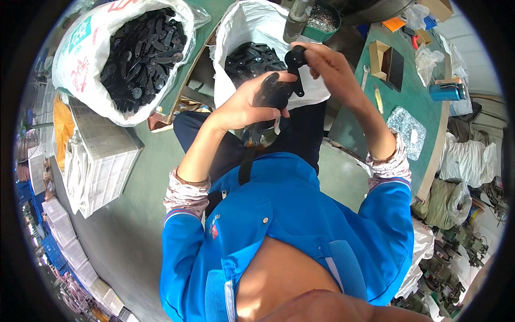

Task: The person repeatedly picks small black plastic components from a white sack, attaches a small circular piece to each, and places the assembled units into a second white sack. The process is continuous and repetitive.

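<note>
My left hand (248, 101) is wrapped round a bunch of flat black parts (274, 95) with rounded ends. Between the fingertips of my right hand (331, 67) is the round end of one black flat part (295, 63). Its narrower arm hangs down beside the bunch, close to my left fingertips; whether it touches them I cannot tell. Below and in front of both hands a white woven sack (228, 29) stands open, with a heap of similar black parts (252, 60) inside.
On the left, another white sack (80, 59) is full of black flat pieces (140, 59), above a white crate (110, 155). The green bench (348, 121) at right bears a wrench (365, 76), a cardboard box (379, 60), a bubble-wrap bag (407, 131) and a blue bottle (445, 92). A metal post (298, 19) rises ahead.
</note>
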### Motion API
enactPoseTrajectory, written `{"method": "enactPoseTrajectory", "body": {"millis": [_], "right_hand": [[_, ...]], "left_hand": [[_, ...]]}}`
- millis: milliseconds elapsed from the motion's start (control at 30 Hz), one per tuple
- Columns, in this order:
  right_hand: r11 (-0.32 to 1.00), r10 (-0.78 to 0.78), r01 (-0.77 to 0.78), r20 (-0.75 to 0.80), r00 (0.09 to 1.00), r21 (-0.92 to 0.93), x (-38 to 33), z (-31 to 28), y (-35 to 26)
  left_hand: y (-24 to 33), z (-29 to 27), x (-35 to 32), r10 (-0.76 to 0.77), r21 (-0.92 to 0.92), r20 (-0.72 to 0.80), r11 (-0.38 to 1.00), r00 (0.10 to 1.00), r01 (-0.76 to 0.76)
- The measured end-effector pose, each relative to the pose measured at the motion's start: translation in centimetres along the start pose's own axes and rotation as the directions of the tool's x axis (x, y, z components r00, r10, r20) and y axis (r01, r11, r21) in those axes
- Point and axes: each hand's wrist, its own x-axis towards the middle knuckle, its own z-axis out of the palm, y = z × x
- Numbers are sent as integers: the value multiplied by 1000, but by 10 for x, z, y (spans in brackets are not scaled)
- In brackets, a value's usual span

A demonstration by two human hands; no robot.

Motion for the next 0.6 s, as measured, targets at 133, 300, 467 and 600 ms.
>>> {"method": "enactPoseTrajectory", "body": {"millis": [133,300,467,600], "right_hand": [[998,51,-53,88,995,26,10,-6,-2],[951,128,-95,-95,987,295,33,-33,-12],[869,320,-179,-248,914,461,92,-51,-59],[894,303,-244,-106,947,375,115,-60,-50]], "left_hand": [[-4,-3,0,0,-83,-18,997,1000,-1],[-18,-13,2,66,-414,-280,892,958,-183],[-28,-24,8,-24,-633,-472,705,881,-320],[-32,-32,21,53,-665,-499,617,865,-421]]}}
